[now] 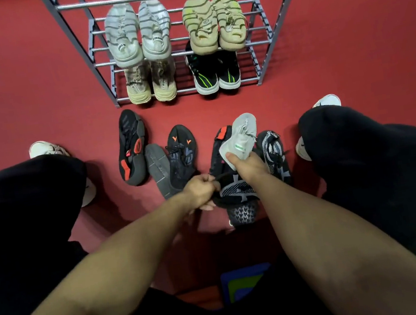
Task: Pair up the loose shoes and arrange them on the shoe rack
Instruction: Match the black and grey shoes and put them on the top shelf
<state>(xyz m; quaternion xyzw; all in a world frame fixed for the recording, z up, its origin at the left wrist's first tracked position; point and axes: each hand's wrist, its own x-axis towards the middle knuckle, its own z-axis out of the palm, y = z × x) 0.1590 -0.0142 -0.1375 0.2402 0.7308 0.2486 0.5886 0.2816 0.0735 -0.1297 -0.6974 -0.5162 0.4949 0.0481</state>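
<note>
The grey metal shoe rack [279,41] stands ahead on the red floor. It holds two pale pairs on an upper shelf and a beige pair and a black-green pair [215,74] below. My right hand [248,165] grips a light grey shoe [241,137] by its heel, toe pointing away. My left hand [200,191] pinches the collar of a black-and-white knit shoe [234,190] lying beneath. Loose on the floor lie a black shoe with red sole patches [132,148], a grey sole-up shoe [159,167], a black shoe with orange marks [183,155] and a black-white laced shoe [273,154].
My knees in black trousers flank the shoes, with my white sneakers [46,148] at left and right. A black shoe with a red tab [221,140] lies under the grey shoe. A blue-green object [243,284] lies near my lap.
</note>
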